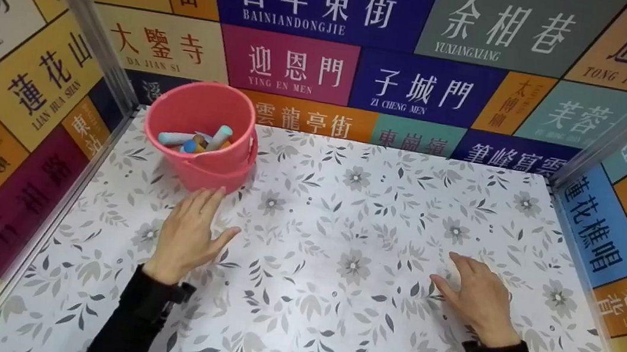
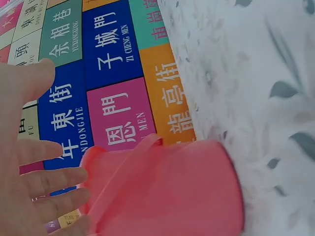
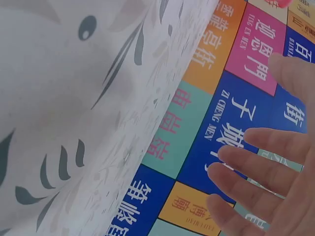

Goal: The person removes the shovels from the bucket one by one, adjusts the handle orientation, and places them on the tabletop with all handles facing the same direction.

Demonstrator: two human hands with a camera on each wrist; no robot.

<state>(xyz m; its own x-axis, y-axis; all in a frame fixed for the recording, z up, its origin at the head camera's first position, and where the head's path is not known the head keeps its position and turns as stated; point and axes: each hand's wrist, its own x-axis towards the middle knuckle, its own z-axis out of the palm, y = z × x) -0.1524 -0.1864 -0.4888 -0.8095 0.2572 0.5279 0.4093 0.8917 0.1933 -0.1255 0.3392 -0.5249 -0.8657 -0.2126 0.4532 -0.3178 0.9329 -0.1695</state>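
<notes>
A pink bucket (image 1: 213, 166) stands at the back left of the table, its handle (image 2: 123, 182) hanging down along one side. Several chalk-like sticks or markers (image 1: 219, 137) with pale blue, blue and orange parts lie inside it; their exact kind is hard to tell. My left hand (image 1: 186, 235) is just in front of the bucket, fingers extended toward its base and thumb spread; whether the fingertips touch it I cannot tell. Over on the right, my right hand (image 1: 478, 295) is held above the table with fingers extended and nothing in it.
The table (image 1: 303, 306) has a white cover with grey leaves and flowers. Printed panels (image 1: 297, 66) with Chinese street names rise at the back and on both sides. Metal-like corner posts (image 1: 85, 16) and edge strips frame the tabletop.
</notes>
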